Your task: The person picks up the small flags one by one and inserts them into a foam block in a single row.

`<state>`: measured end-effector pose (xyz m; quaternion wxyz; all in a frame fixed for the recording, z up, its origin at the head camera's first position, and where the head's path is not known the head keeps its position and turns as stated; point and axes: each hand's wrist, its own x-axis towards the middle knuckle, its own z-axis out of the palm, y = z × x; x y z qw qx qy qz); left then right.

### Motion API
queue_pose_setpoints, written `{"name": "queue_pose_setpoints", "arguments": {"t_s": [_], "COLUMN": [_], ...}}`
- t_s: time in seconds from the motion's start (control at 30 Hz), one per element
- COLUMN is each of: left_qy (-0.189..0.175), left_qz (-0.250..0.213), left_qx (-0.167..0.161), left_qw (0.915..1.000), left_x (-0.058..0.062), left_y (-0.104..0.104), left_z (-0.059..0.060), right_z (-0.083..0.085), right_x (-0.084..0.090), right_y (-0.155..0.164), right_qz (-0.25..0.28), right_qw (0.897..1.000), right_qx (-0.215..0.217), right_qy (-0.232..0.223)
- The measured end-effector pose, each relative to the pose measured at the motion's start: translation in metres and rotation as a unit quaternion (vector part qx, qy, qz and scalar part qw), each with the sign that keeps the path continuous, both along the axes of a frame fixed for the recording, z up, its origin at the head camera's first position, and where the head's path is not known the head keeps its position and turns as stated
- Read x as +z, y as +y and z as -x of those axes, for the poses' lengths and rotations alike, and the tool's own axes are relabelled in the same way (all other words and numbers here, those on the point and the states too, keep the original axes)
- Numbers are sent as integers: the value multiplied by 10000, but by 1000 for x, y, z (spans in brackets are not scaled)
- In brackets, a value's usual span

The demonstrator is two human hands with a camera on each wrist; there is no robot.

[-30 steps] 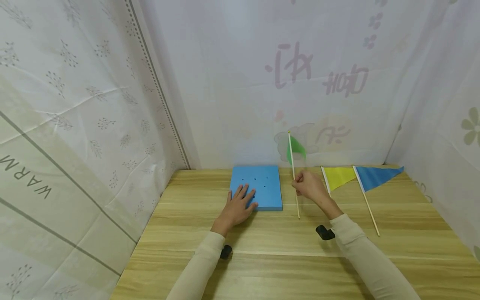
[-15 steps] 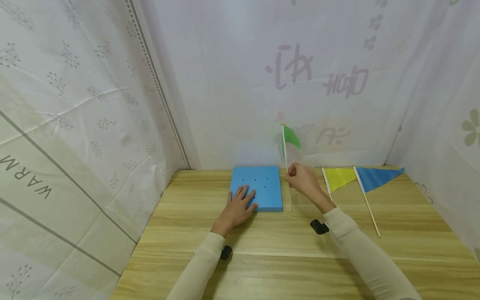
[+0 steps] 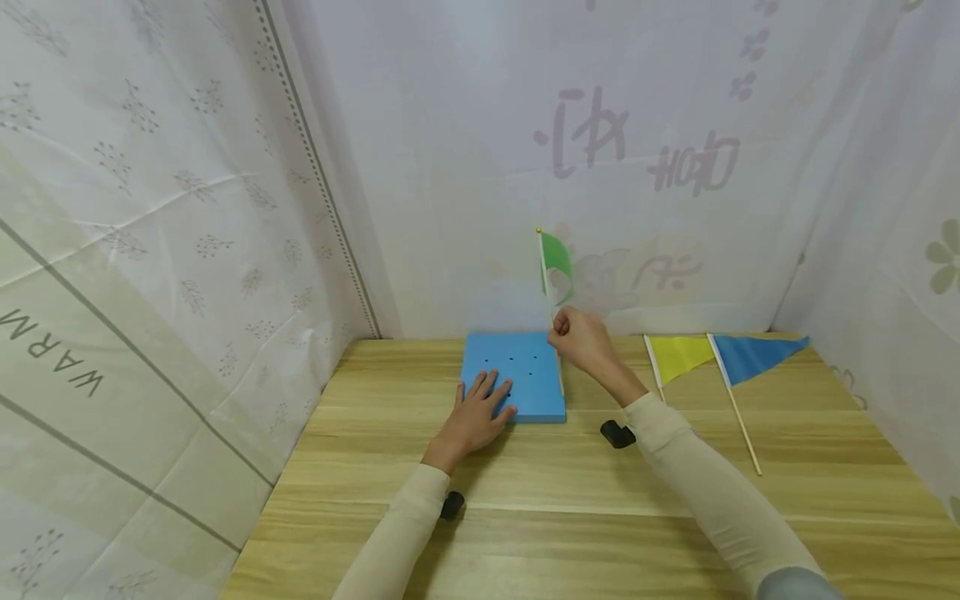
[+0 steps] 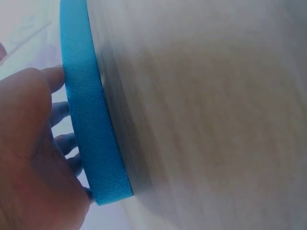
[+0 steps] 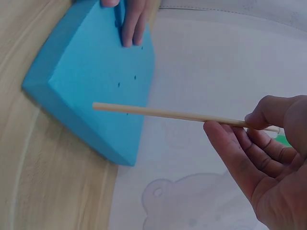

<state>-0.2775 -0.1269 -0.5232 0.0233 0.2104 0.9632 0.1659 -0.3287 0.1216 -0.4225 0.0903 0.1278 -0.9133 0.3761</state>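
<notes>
blue foam-looking block (image 3: 521, 375) lies flat at frame centre, head view, on the wooden table (image 3: 540, 542). small dark holes (image 3: 530, 373) dot its top; five show past the left hand (image 3: 472, 417), which may cover more. that hand rests on the block's lower left part, fingers spread wide.

right hand (image 3: 588, 342) pinches the green flag (image 3: 556, 250) by its stick (image 5: 153, 112), narrow grip, just right of the block's upper right corner. flag is up, cloth curled, top leaning a bit left. stick's bare end reaches over the block in right wrist view; can't tell if it touches.

also around: yellow flag (image 3: 678, 357) and blue flag (image 3: 753, 354) lie side by side at right of frame. yellow's tip is at the blue's pole, contact unclear. right sleeve (image 3: 712, 483) is near the lower end of yellow's pole, probably hiding some of it. printed curtain (image 3: 450, 167) behind.

view differences: left wrist shows the block's thick side at upper left, lower edge along the table. right wrist shows the bare stick end clearly; in the head view it's faint against the block's right edge.
</notes>
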Motion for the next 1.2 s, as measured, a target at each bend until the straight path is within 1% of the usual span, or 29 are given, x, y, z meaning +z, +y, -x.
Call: {"name": "queue_pose_setpoints", "arguments": {"t_s": [0.13,0.47,0.63,0.8,1.0,1.2], "left_qy": [-30,-76,-147,-184,-48,-62], "left_qz": [17,58,93,155,71,168], "left_qx": [-16,41,60,54,-10,-16], "left_qw": [10000,9999,9998,9997,10000,9998], "left_x": [1,1,0,-4,-1,0], "left_y": [0,-1,-1,-1,-2,0], "left_z": [0,0,1,4,3,4], "right_z": [6,21,27,32,39,47], "right_x": [4,14,15,16,18,14], "right_y": [-11,-42,-55,-67,-80,-94], "right_qz": [89,79,44,86,176,335], "right_qw": [9999,9995,9989,9988,9983,9967], "right_qx": [98,181,216,285,312,354], "right_qy": [-6,248,411,380,459,643]}}
